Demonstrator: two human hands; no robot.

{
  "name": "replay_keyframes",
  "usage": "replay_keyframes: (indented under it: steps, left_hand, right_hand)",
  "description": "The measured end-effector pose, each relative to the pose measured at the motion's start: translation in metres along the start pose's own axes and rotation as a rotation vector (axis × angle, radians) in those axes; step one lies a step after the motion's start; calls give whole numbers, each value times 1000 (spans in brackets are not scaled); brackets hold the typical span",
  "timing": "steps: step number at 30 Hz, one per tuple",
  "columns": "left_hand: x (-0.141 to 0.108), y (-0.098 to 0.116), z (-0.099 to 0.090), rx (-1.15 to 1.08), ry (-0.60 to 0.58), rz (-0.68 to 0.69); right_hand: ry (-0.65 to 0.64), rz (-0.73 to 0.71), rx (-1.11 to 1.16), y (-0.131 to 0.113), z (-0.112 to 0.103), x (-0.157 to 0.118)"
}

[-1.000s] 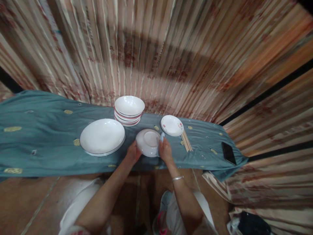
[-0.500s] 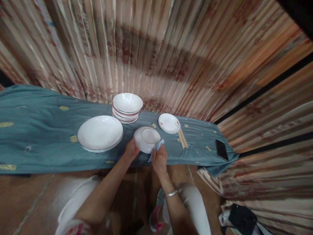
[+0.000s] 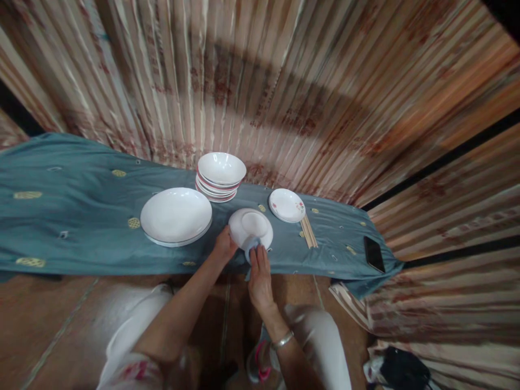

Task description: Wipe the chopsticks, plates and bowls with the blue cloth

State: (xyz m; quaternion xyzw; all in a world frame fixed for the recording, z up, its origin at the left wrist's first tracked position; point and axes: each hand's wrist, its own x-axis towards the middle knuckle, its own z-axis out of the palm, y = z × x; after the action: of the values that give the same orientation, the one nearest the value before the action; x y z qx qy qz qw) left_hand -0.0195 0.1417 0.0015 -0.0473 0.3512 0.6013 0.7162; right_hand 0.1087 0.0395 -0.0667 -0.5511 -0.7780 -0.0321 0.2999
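Observation:
A white bowl (image 3: 244,219) is tipped with its underside and foot ring facing me, above the front part of the cloth-covered table. My left hand (image 3: 226,245) grips its left rim. A light blue cloth (image 3: 251,246) lies against the lower side of the bowl, pressed there by the fingers of my right hand (image 3: 260,276), which wears a silver bracelet at the wrist. Behind the bowl stands a stack of white bowls with red bands (image 3: 221,169). Left of it are large white plates (image 3: 176,215), stacked.
Small flowered plates (image 3: 286,206) sit to the right, with wooden chopsticks (image 3: 309,232) beside them. A black phone (image 3: 374,254) lies near the right end of the teal tablecloth (image 3: 93,216). A pleated curtain (image 3: 260,81) hangs behind. A dark bag (image 3: 404,368) rests on the floor.
My right hand and the cloth have slid from the bowl's right edge to its lower middle. The left hand keeps its hold. The whole view has shifted slightly.

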Motion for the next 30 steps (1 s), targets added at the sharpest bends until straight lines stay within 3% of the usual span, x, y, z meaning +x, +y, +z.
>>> replay_keyframes:
  steps: [5, 16, 21, 30]
  left_hand:
    - [0, 0, -1, -17, 34, 1]
    - [-1, 2, -1, -49, 110, -6]
    - [0, 1, -5, -72, 138, -14]
    - [-11, 5, 1, -127, 60, -58]
  right_hand:
    - [-89, -199, -3, -9, -9, 15]
    - [-178, -366, -24, -13, -19, 64]
    - [-238, -406, -17, -19, -17, 92]
    - [-346, -372, -39, -31, -9, 141]
